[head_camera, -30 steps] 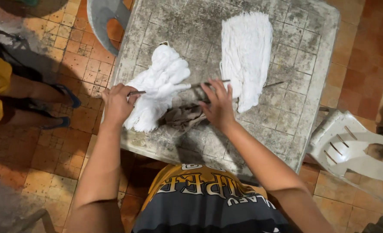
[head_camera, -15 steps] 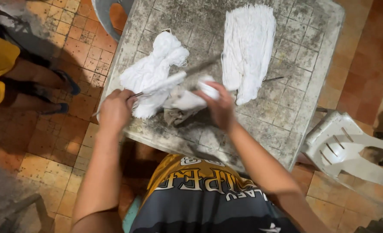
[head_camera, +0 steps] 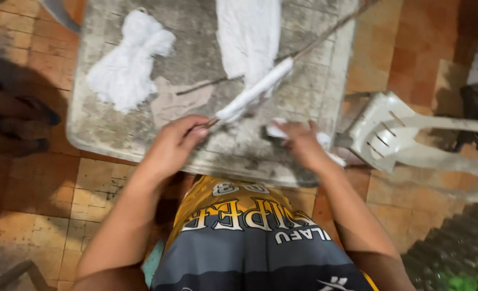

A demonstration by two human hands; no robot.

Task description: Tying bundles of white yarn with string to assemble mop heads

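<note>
On desk point(head_camera: 325, 81), near edge: both hands working.
Left grip point(head_camera: 177, 143): pinching thin rod point(head_camera: 314, 40) wrapped in white yarn point(head_camera: 255, 91), pointing toward 1 o'clock.
Right grip point(head_camera: 298, 141): holding white strands point(head_camera: 275, 131).

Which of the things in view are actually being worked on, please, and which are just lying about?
In hand:
left hand holding the thin rod
white wrap on the rod
right hand on a white strip

Lying about:
white bundle
flat white bundle
second rod
white plastic chair

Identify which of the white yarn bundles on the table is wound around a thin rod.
The slim bundle nearest the left hand, wrapped along the rod it grips. The other two lie loose and spread flat.
</note>
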